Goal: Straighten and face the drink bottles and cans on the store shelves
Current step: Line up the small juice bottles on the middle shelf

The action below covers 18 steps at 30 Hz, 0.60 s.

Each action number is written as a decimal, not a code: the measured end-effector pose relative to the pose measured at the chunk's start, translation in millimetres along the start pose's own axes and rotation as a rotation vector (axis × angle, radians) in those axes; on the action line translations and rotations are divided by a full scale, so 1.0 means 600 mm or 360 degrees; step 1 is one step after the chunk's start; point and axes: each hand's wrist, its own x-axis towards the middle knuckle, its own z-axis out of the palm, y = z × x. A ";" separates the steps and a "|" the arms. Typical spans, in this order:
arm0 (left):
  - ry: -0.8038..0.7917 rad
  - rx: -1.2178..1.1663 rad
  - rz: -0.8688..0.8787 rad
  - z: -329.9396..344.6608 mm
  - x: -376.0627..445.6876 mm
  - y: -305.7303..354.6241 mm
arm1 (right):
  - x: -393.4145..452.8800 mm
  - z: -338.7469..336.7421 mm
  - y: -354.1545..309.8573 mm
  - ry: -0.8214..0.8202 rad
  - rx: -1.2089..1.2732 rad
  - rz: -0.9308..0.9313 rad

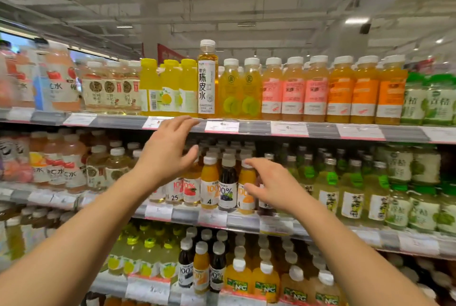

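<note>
Amber tall bottle (207, 78) stands just above left hand (167, 150).

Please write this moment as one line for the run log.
stage: reaching | left hand: open, empty, before middle shelf | right hand: open, empty, beside orange juice bottle | tall bottle: upright, top shelf

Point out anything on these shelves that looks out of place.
On the top shelf, one tall amber bottle with a white label stands above its neighbours, a lone item between the yellow bottles and the lime-labelled ones. Both hands are open, holding nothing.
</note>
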 end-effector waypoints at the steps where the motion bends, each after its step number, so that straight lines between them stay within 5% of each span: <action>1: 0.0005 0.0000 0.0012 0.011 0.004 -0.004 | 0.015 0.014 -0.005 0.0010 -0.0039 0.0022; 18: 0.0136 0.0139 0.0025 0.117 0.016 0.008 | 0.148 0.114 -0.031 0.0020 -0.0491 0.0276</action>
